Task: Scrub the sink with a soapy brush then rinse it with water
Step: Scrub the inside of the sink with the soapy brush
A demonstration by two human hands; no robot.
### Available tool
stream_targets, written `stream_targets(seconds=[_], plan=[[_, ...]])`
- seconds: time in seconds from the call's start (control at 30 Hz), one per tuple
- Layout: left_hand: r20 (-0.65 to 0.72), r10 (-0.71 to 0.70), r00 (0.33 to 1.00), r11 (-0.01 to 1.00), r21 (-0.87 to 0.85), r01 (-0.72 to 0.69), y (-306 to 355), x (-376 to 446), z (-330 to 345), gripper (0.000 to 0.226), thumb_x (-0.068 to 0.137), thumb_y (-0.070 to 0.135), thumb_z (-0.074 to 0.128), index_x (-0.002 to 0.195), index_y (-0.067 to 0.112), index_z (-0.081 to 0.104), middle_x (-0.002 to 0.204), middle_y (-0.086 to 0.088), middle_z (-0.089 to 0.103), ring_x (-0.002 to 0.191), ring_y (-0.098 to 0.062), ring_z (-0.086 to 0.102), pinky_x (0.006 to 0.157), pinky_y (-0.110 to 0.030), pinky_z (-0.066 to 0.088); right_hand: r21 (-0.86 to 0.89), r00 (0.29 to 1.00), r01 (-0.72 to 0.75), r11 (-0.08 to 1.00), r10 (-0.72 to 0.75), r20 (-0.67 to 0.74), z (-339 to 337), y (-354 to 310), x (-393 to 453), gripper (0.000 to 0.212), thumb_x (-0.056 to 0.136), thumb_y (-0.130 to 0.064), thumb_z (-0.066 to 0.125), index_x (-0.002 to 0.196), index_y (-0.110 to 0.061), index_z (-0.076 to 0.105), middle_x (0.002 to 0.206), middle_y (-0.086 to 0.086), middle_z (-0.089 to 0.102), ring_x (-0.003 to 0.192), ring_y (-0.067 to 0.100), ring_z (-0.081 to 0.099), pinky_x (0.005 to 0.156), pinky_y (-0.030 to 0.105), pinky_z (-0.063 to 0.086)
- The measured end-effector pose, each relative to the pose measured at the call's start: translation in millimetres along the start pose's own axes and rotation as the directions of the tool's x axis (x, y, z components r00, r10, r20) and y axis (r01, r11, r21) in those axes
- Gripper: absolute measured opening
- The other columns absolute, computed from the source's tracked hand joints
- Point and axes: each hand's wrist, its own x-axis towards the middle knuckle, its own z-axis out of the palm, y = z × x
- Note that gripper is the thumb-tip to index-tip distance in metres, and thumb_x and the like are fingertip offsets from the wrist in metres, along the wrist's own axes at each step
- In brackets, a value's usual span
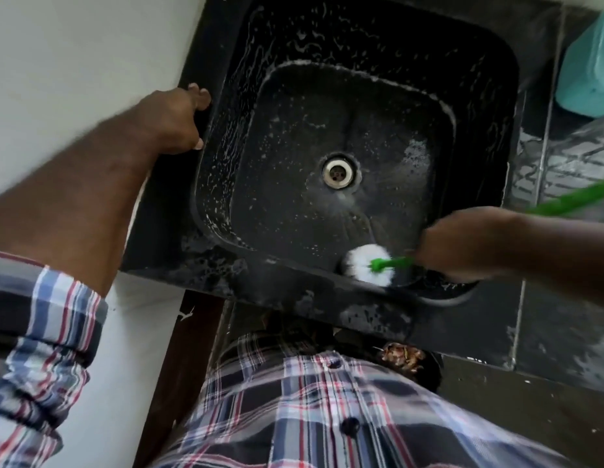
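Note:
A black square sink (489, 62) fills the middle of the view, its walls streaked with white soap foam. A metal drain (337, 171) sits in the centre of the basin floor. My right hand (462, 244) grips the green handle of a brush (369, 265) whose round white bristle head presses against the sink's near wall, right of centre. The handle's far end sticks out past my wrist to the right. My left hand (174, 121) rests on the sink's left rim, fingers curled over the edge.
A teal plastic container (587, 72) stands at the upper right on dark tiles (547, 163). A white wall (74, 55) runs along the left. My checked shirt fills the bottom, with a dark wooden post (189, 359) under the sink.

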Motion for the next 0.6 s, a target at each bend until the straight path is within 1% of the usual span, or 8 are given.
stream_targets(seconds=[0.07, 0.13, 0.2, 0.27, 0.33, 0.43, 0.5, 0.6], plan=[[0.001, -0.01, 1.0, 1.0, -0.016, 0.01, -3, 1, 0, 0.093, 0.082, 0.01, 0.077, 0.156, 0.023, 0.022, 0.164, 0.002, 0.013, 0.146, -0.029, 0.028, 0.118, -0.037, 0.023, 0.004, 0.997, -0.078, 0.997, 0.078, -0.008, -43, -2, 40, 0.029, 0.094, -0.019, 0.042, 0.113, -0.019, 0.064, 0.109, 0.002, 0.069, 0.099, 0.025, 0.069, 0.066, 0.031, 0.051], [0.001, 0.0, 1.0, 1.0, -0.021, 0.0, -1, 1, 0, 0.093, 0.082, 0.009, 0.076, 0.156, 0.022, 0.022, 0.164, 0.001, 0.013, 0.146, -0.03, 0.028, 0.118, -0.035, 0.023, 0.077, 0.994, -0.046, 0.996, 0.053, -0.099, -67, -3, 73, 0.029, 0.095, -0.017, 0.043, 0.118, -0.016, 0.061, 0.107, 0.003, 0.068, 0.096, 0.024, 0.067, 0.064, 0.028, 0.045], [-0.007, 0.021, 1.0, 0.999, -0.025, -0.021, 0, 1, 1, 0.094, 0.081, 0.007, 0.076, 0.157, 0.019, 0.022, 0.164, -0.002, 0.014, 0.145, -0.031, 0.03, 0.117, -0.035, 0.025, 0.256, 0.975, -0.035, 0.966, 0.09, -0.205, -75, -3, 99, 0.037, 0.094, -0.019, 0.045, 0.129, -0.019, 0.058, 0.103, 0.004, 0.069, 0.091, 0.024, 0.067, 0.069, 0.028, 0.05], [-0.011, 0.031, 0.999, 0.999, -0.023, -0.031, -4, 2, 4, 0.093, 0.08, 0.006, 0.074, 0.156, 0.02, 0.022, 0.164, -0.002, 0.014, 0.144, -0.032, 0.033, 0.118, -0.035, 0.028, 0.624, 0.917, -0.032, 0.781, 0.271, -0.292, -85, 3, 112, 0.041, 0.095, -0.024, 0.047, 0.135, -0.025, 0.055, 0.1, 0.002, 0.065, 0.094, 0.024, 0.064, 0.08, 0.03, 0.052], [0.005, 0.025, 1.0, 0.999, -0.031, -0.024, -6, 4, 5, 0.093, 0.081, 0.007, 0.073, 0.157, 0.022, 0.021, 0.164, 0.0, 0.013, 0.144, -0.032, 0.034, 0.118, -0.036, 0.029, 0.835, 0.82, -0.013, 0.549, 0.483, -0.305, -90, 18, 116, 0.039, 0.094, -0.027, 0.052, 0.132, -0.031, 0.057, 0.098, -0.002, 0.06, 0.096, 0.021, 0.062, 0.079, 0.028, 0.047], [0.036, 0.022, 0.999, 0.999, -0.032, -0.021, -6, 8, 4, 0.093, 0.082, 0.008, 0.074, 0.157, 0.024, 0.019, 0.164, 0.002, 0.01, 0.145, -0.031, 0.032, 0.118, -0.035, 0.027, 0.978, 0.72, 0.038, 0.205, 0.673, -0.169, -67, 57, 111, 0.035, 0.087, -0.012, 0.055, 0.118, -0.024, 0.063, 0.078, 0.0, 0.062, 0.066, 0.018, 0.062, 0.058, 0.025, 0.044], [0.04, 0.017, 0.999, 1.0, -0.018, -0.016, -7, 8, 4, 0.093, 0.083, 0.009, 0.074, 0.157, 0.025, 0.019, 0.164, 0.003, 0.01, 0.144, -0.03, 0.033, 0.118, -0.035, 0.028, 0.992, 0.674, 0.109, -0.066, 0.738, -0.025, -47, 74, 101, 0.05, 0.085, 0.004, 0.045, 0.125, -0.023, 0.056, 0.064, 0.006, 0.053, 0.043, 0.016, 0.051, 0.042, 0.025, 0.041], [0.046, 0.019, 0.999, 1.0, -0.001, -0.019, -5, 7, 4, 0.092, 0.083, 0.009, 0.073, 0.157, 0.024, 0.019, 0.164, 0.002, 0.01, 0.143, -0.031, 0.035, 0.117, -0.037, 0.03, 0.948, 0.55, 0.181, -0.262, 0.826, 0.123, -20, 74, 91, 0.054, 0.091, 0.002, 0.049, 0.14, -0.021, 0.042, 0.071, 0.01, 0.054, 0.044, 0.02, 0.049, 0.039, 0.026, 0.041]])
